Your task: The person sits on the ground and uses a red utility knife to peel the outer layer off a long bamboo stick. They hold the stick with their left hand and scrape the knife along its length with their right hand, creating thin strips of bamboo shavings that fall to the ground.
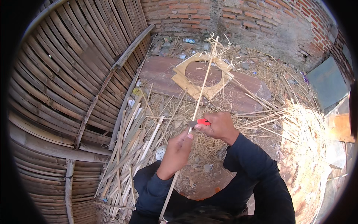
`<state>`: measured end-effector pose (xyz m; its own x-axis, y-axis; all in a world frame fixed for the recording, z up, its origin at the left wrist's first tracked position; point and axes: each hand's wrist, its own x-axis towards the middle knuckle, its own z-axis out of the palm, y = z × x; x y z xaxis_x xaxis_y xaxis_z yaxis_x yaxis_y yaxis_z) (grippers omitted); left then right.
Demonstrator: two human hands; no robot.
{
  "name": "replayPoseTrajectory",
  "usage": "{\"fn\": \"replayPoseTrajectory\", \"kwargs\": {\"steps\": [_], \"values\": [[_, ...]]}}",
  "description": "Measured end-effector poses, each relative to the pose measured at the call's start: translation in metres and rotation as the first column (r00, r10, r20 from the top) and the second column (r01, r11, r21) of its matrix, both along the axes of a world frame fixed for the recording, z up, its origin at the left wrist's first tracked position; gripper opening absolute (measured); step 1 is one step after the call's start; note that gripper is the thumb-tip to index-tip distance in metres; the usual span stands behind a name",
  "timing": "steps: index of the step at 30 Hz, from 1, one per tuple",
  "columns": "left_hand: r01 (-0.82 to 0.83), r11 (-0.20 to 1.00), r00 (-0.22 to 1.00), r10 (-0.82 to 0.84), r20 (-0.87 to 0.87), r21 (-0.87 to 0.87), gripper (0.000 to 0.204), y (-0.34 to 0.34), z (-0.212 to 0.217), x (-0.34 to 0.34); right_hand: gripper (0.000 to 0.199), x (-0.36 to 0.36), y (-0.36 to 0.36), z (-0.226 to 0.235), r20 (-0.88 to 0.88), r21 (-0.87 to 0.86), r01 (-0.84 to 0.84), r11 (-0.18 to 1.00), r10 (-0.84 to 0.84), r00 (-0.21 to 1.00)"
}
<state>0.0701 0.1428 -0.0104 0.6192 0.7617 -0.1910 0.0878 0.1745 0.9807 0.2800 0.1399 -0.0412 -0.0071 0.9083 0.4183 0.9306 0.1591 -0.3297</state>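
Knife [201, 122], partly hidden in clenched right hand [220, 126], left hand [176, 153] pinching pale strip [204, 84]

Dirt ground [194, 188] carries pale shavings [209, 149], loose slim strips [150, 142] and a reddish-brown board [156, 74]

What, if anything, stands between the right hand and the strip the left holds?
Only the red-handled knife in the right hand: its blade lies across the pale strip, just beyond the left hand. Nothing else visible blocks the way.
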Motion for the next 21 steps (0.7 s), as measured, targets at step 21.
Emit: {"fn": "replayPoseTrajectory", "kwargs": {"steps": [21], "values": [[0.008, 0.867, 0.985, 0.079, -0.152, 0.499, 0.036, -0.015, -0.011, -0.012, 0.063, -0.003, -0.001, -0.010, -0.045, -0.108, -0.150, 0.983, 0.146, 0.988]]}}
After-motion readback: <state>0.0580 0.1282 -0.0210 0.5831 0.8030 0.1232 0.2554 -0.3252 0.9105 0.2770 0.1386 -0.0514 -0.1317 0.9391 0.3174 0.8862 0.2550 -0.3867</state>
